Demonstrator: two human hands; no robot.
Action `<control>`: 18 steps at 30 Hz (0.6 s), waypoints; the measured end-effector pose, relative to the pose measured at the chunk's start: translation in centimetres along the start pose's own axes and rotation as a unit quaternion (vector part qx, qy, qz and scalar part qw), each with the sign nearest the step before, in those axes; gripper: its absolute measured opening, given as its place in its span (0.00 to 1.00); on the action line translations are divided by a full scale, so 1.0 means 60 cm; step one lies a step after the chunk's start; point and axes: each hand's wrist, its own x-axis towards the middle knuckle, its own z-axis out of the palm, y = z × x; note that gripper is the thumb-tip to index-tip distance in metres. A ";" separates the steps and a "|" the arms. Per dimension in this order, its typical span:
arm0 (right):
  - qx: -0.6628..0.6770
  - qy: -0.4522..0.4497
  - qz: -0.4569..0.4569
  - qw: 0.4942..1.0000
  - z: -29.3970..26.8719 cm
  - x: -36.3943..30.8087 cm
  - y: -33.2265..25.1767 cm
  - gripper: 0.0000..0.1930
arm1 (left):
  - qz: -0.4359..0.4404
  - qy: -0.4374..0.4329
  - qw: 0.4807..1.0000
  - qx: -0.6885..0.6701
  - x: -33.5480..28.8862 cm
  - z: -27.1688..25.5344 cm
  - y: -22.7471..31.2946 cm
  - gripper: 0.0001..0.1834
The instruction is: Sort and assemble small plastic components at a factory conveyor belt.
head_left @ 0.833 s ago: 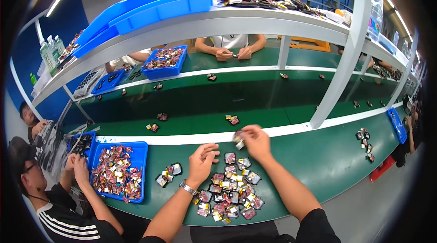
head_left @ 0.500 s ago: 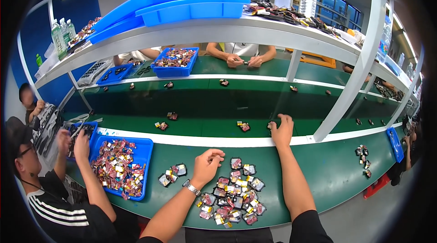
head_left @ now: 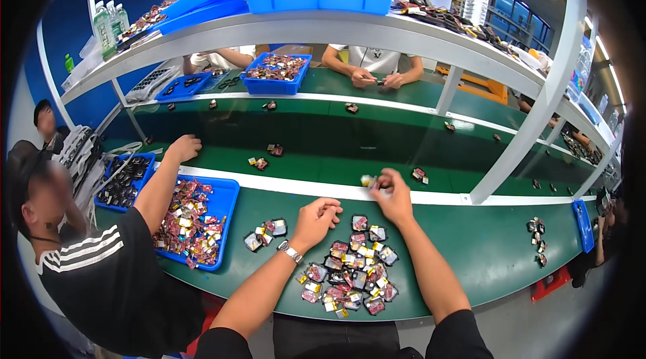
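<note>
My right hand [head_left: 393, 196] is above the white rail along the belt's near edge. Its fingers pinch a small electronic module [head_left: 367, 181], white and yellow and smeared by motion. My left hand [head_left: 317, 220], with a watch at the wrist, hovers over the near green bench with fingers curled together and nothing visible in them. Below and between my forearms lies a pile of electronic modules [head_left: 353, 261] in black casings with red boards and yellow-white parts. A smaller cluster of modules [head_left: 266, 233] sits left of my left wrist.
Loose modules [head_left: 419, 175] ride on the green belt [head_left: 316, 157]. At left, a co-worker's arm [head_left: 158, 191] reaches over a blue tray [head_left: 232, 218] of parts. A metal post [head_left: 531, 110] and shelf beam [head_left: 336, 32] frame the space. Another person works opposite.
My right hand has drawn back from the belt toward me and left, now with a module in its fingers. The co-worker's arm has swung toward the belt. The whole view has shifted slightly.
</note>
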 end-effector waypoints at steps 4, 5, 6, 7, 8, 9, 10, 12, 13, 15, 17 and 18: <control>-0.030 -0.159 -0.111 0.981 -0.033 -0.082 -0.095 0.33 | -0.073 -0.083 0.992 -0.068 -0.002 -0.011 0.019 0.15; -0.030 -0.186 -0.132 0.973 -0.038 -0.090 -0.107 0.33 | -0.101 -0.128 0.984 -0.067 0.000 -0.015 0.022 0.20; -0.029 -0.211 -0.154 0.965 -0.040 -0.093 -0.117 0.33 | -0.100 -0.132 0.984 -0.065 0.000 -0.012 0.024 0.20; -0.023 -0.231 -0.140 0.963 -0.042 -0.096 -0.122 0.33 | -0.119 -0.197 0.970 -0.073 -0.003 -0.010 0.026 0.20; -0.023 -0.227 -0.140 0.964 -0.044 -0.096 -0.130 0.33 | -0.137 -0.260 0.952 -0.081 -0.006 -0.009 0.030 0.21; -0.023 -0.230 -0.129 0.964 -0.046 -0.094 -0.138 0.33 | -0.161 -0.287 0.934 -0.139 -0.009 -0.010 0.036 0.21; -0.023 -0.233 -0.117 0.965 -0.047 -0.093 -0.144 0.33 | -0.160 -0.287 0.934 -0.137 -0.010 -0.008 0.037 0.21; -0.029 -0.217 -0.127 0.967 -0.046 -0.092 -0.145 0.29 | -0.173 -0.220 0.947 -0.159 -0.014 -0.004 0.035 0.20; -0.049 -0.193 -0.178 0.964 -0.044 -0.090 -0.141 0.27 | -0.157 -0.205 0.951 -0.167 -0.010 -0.005 0.033 0.19; -0.077 -0.161 -0.228 0.957 -0.036 -0.093 -0.132 0.18 | -0.146 -0.190 0.955 -0.178 -0.013 0.001 0.034 0.18; -0.089 -0.155 -0.237 0.955 -0.027 -0.093 -0.128 0.17 | -0.137 -0.178 0.957 -0.184 -0.012 0.008 0.037 0.18; -0.099 -0.149 -0.247 0.952 -0.022 -0.094 -0.128 0.15 | -0.139 -0.179 0.956 -0.184 -0.013 0.008 0.034 0.18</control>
